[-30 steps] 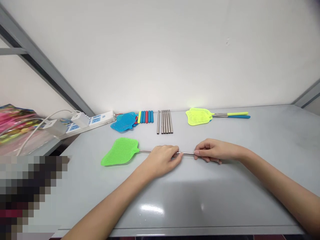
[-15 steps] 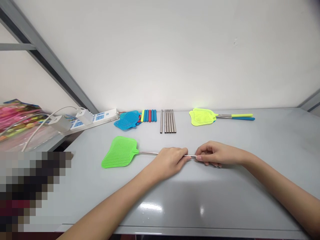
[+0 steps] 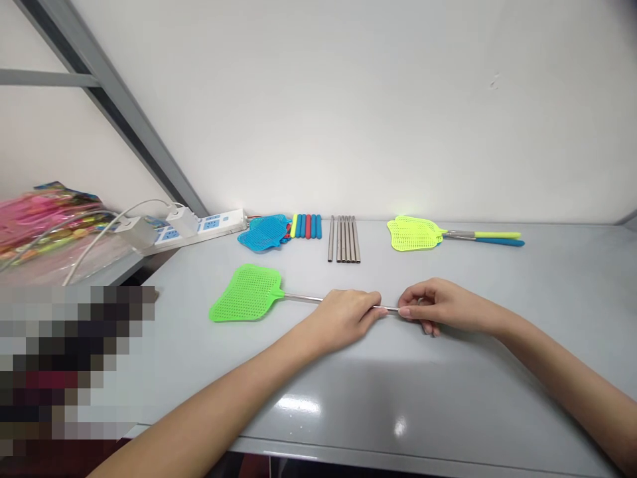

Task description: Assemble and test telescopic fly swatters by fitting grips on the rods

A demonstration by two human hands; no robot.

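No readable text, label, brand or number anywhere. On the white power strip (image 3: 212, 226), near the far left corner of the counter (image 3: 497, 372), only pale blue socket panels, with any markings too small to make out. On the glossy pink packaging (image 3: 44, 222), beyond the left edge of the counter, printed patches too blurred to read. On the green fly swatter (image 3: 246, 293), near the middle of the counter, plain mesh with no lettering visible. Lower left, a pixelated patch with nothing legible.
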